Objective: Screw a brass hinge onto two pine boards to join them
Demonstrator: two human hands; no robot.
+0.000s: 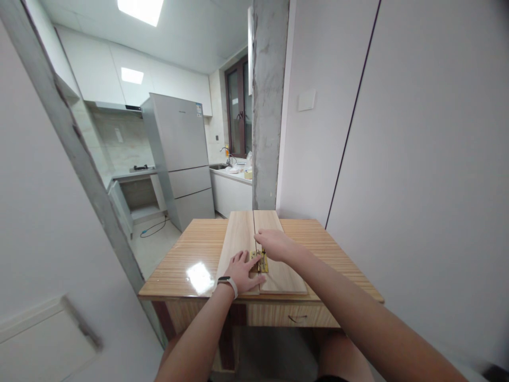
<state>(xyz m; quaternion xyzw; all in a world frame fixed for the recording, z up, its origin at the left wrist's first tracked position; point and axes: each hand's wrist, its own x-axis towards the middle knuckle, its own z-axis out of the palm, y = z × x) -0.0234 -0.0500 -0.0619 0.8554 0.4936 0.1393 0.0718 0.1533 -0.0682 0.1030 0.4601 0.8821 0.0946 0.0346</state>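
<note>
Two pale wooden boards (238,233) lie side by side on the table, with a narrow dark seam between them. Across the seam sits a yellow, brass-coloured hinge (253,268), partly covered by my fingers. My left hand (242,272) lies flat with its fingers spread, the index finger reaching onto the hinge and the thumb resting on the boards below it. Closed just above the hinge is my right hand (274,244). A small dark tip shows beneath it at the hinge; whatever the fist grips is mostly hidden.
The striped wooden table (191,244) has a drawer (290,317) at its front. A white wall panel (417,159) stands close on the right. Beyond the grey pillar (268,106) is a kitchen with a silver refrigerator (178,143) and a sink (218,166).
</note>
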